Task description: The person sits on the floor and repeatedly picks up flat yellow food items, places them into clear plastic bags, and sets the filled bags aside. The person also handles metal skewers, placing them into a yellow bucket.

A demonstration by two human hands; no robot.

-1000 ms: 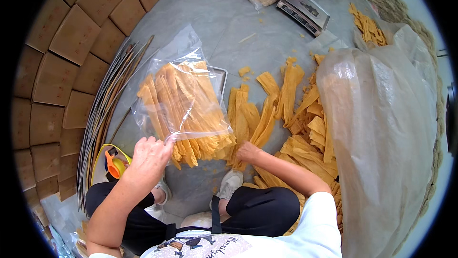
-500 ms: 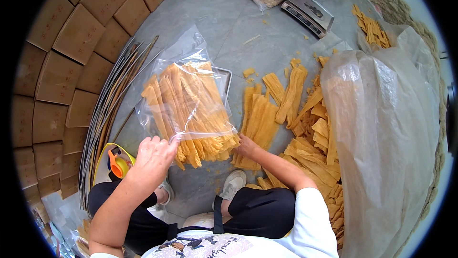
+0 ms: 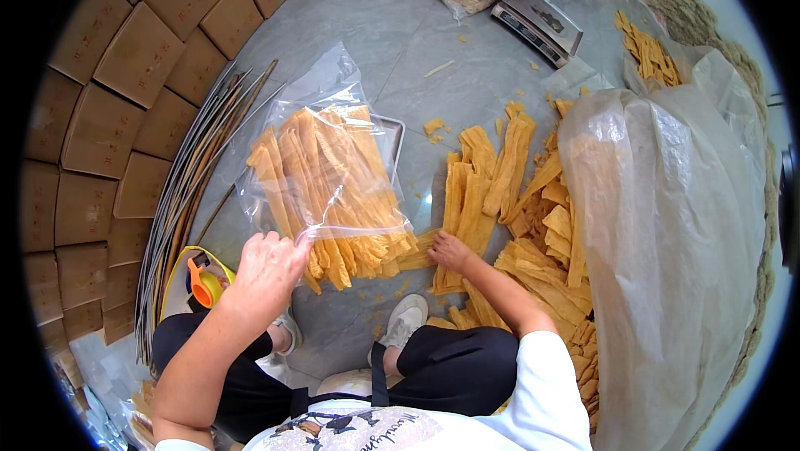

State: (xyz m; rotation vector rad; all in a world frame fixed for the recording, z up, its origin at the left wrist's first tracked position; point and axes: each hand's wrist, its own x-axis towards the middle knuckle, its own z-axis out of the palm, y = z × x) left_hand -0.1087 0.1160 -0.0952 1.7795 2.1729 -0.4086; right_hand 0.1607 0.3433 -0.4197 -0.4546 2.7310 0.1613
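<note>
A clear plastic bag (image 3: 339,76) lies before me, packed with long, wrinkled yellow strips that look like dried tofu skin (image 3: 333,167). Their ends stick out of the bag's mouth toward me. My left hand (image 3: 271,272) pinches the near left edge of that mouth. At the bag's right corner, my right hand (image 3: 452,252) is closed on one yellow strip (image 3: 419,252), whose far end runs in against the protruding bundle. Just beyond and right of this hand, more loose strips (image 3: 471,201) lie on the floor.
A metal tray (image 3: 399,138) shows under the bag. To the right are a strip pile (image 3: 546,284) and a large plastic sheet (image 3: 667,259). Stacked cartons (image 3: 104,142), thin rods (image 3: 196,167) and a yellow container (image 3: 229,272) with an orange-handled item stand left. A scale (image 3: 540,22) sits farther off.
My right hand has drawn a little to the right, away from the bag's corner, and a strip now shows between them. Loose strips beside it have shifted right. My left hand keeps its hold.
</note>
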